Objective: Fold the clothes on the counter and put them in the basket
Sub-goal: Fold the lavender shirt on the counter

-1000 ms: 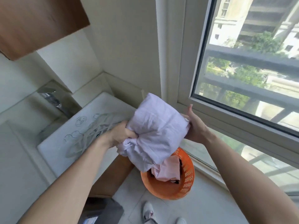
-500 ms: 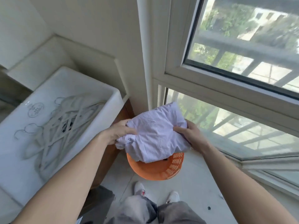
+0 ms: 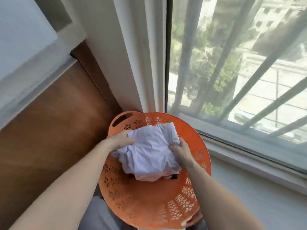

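A folded pale lilac garment (image 3: 152, 151) sits inside the mouth of the round orange basket (image 3: 149, 206), which stands on the floor by the window. My left hand (image 3: 122, 141) grips the garment's left side. On the right side my right hand (image 3: 180, 151) grips it with the fingers curled into the cloth. A bit of pink cloth and something dark (image 3: 172, 176) show under the garment in the basket.
A brown wooden cabinet side (image 3: 54, 130) rises at the left under the pale counter edge (image 3: 33, 75). A white window frame (image 3: 144, 55) and a low sill (image 3: 249, 156) run behind and right of the basket. Grey trouser legs (image 3: 98, 214) show below.
Both hands have lowered the lilac garment from above the basket down into it. The view has dropped and closed in, so the sink with hangers has left the picture.
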A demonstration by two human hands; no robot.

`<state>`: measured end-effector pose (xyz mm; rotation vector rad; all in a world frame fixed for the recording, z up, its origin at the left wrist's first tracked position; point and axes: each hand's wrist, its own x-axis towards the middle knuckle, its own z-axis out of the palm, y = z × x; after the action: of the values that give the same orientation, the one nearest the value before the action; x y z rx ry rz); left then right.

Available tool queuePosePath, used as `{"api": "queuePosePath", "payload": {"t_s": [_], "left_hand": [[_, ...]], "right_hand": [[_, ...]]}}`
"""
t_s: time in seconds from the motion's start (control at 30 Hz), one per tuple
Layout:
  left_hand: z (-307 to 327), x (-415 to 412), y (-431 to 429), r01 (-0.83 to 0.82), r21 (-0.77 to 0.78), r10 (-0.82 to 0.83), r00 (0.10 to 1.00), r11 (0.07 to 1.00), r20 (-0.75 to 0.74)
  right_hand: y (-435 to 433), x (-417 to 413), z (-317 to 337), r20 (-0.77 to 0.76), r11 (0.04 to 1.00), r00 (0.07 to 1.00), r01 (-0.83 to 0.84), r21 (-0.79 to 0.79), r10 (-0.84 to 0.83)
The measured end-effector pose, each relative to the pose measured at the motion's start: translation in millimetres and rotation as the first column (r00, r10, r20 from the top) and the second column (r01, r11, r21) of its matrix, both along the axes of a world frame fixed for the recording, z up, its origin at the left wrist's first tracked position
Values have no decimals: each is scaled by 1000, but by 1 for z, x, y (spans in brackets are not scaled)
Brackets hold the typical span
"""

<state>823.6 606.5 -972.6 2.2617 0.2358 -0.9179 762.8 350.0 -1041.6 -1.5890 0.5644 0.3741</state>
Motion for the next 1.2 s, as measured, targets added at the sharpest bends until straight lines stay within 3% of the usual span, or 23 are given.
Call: {"api": "queuePosePath", "payload": {"t_s": [0.1, 0.2, 0.27, 0.3, 0.37, 0.4, 0.47, 0.5, 0.57, 0.63, 0.73, 0.8, 0.93, 1.07, 1.2], "left_hand": [[-61, 14, 5, -19, 27, 18, 1000, 999, 24], [-111, 27, 14, 10, 51, -9, 1000, 999, -2], [-130, 27, 16, 4, 103, -6, 1000, 995, 15], [-137, 23, 14, 12, 138, -20, 998, 990, 56], [-142, 8, 4, 95, 284, -173, 950, 954, 261], [-144, -2, -5, 111, 348, -264, 865, 931, 428], [-141, -16, -21, 139, 378, -373, 647, 915, 665], [-140, -19, -26, 204, 376, -418, 612, 904, 672], [-150, -25, -26, 356, 379, -509, 717, 854, 476], [-171, -33, -13, 431, 426, -545, 816, 795, 191], [-196, -43, 7, 382, 467, -446, 895, 797, 29], [-201, -44, 9, 366, 472, -429, 903, 802, 29], [-187, -39, 2, 334, 490, -399, 916, 805, 31], [-133, -46, -7, 288, 496, -372, 925, 819, 77], [-30, -58, -23, 107, 334, -172, 970, 936, 171]], "right_hand": [[10, 17, -63, 0, 999, 999, 39, 25, -39], [16, 28, -100, -25, 998, 999, 23, -57, -25], [17, 33, -114, -40, 980, 999, -20, -200, 12], [18, 36, -119, -52, 928, 997, -73, -366, 58], [24, 39, -110, -17, 629, 969, -173, -758, 246], [27, 41, -106, 32, 479, 920, -173, -860, 390], [36, 45, -90, 67, 311, 715, -217, -925, 696], [36, 49, -87, 8, 240, 593, -313, -919, 805], [34, 54, -91, -213, 49, 415, -538, -842, 885], [28, 53, -105, -336, -41, 365, -621, -783, 868], [21, 40, -128, -379, -64, 414, -601, -797, 827], [22, 30, -137, -411, -76, 458, -591, -803, 788], [32, 34, -120, -448, -67, 451, -643, -763, 772], [30, 29, -52, -334, 83, 520, -625, -776, 786], [7, 5, 49, -307, 207, 632, -607, -767, 712]]}}
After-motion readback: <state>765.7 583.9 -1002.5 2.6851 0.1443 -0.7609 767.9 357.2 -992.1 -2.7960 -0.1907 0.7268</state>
